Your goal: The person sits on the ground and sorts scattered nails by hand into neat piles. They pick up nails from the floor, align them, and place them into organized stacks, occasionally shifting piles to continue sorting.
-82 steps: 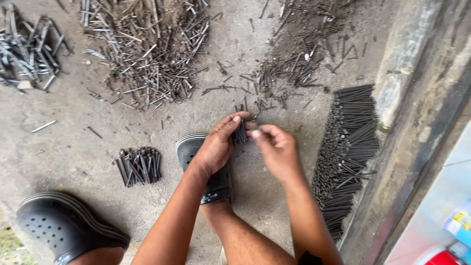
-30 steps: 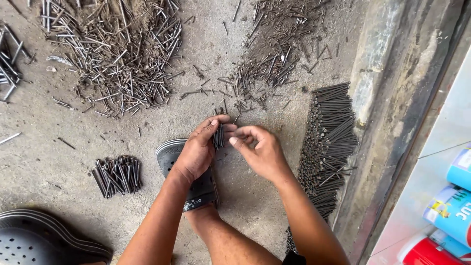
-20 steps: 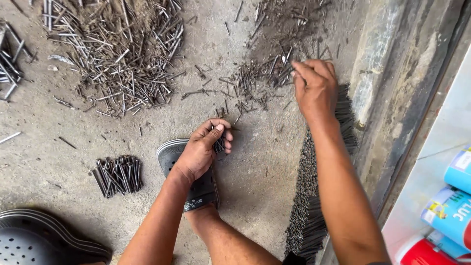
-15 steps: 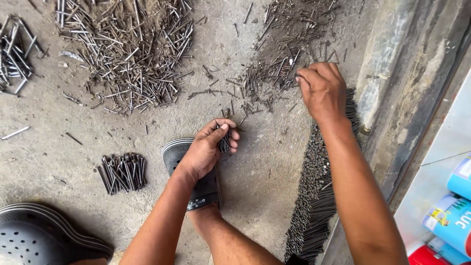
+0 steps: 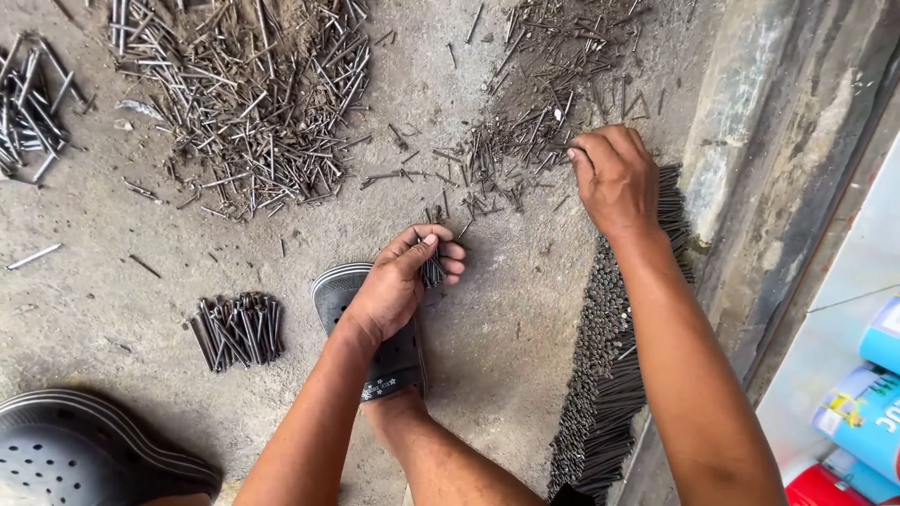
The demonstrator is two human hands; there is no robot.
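Note:
My left hand (image 5: 398, 286) is closed around a small bundle of dark nails (image 5: 433, 272), held just above my black sandal (image 5: 370, 323). My right hand (image 5: 614, 178) reaches forward to a loose scatter of small nails (image 5: 520, 141) on the concrete floor, its fingertips pinched together at the edge of the scatter. Whether a nail sits between those fingertips is hidden. A long row of sorted nails (image 5: 609, 365) lies along the wall under my right forearm.
A big heap of longer nails (image 5: 248, 103) lies at the far left centre, another pile (image 5: 33, 108) at the left edge, and a small sorted bunch (image 5: 234, 328) near my left sandal (image 5: 89, 454). A concrete ledge (image 5: 750, 141) and coloured cans (image 5: 867, 412) are on the right.
My right hand left the bundle in my left hand and reached forward to the scattered nails, then shifted slightly toward their edge. My left hand stayed over the sandal holding the bundle.

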